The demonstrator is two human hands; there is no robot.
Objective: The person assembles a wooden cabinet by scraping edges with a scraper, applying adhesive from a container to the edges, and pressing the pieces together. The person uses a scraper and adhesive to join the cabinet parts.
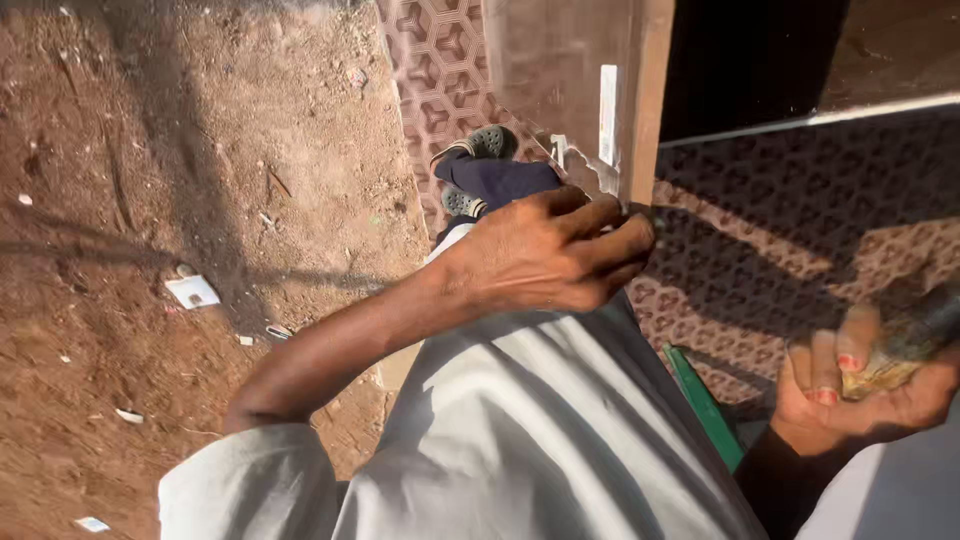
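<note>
Board edge sits pinched under your left hand; your right hand curls around a worn tool.

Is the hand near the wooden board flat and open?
No, the left hand is curled, its fingertips pinched together against the lower edge of the wooden board.

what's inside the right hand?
The right hand curls its fingers around a dark tool handle with a worn yellowish part. The handle's lower end is covered by the palm; its other end leaves the frame.
</note>
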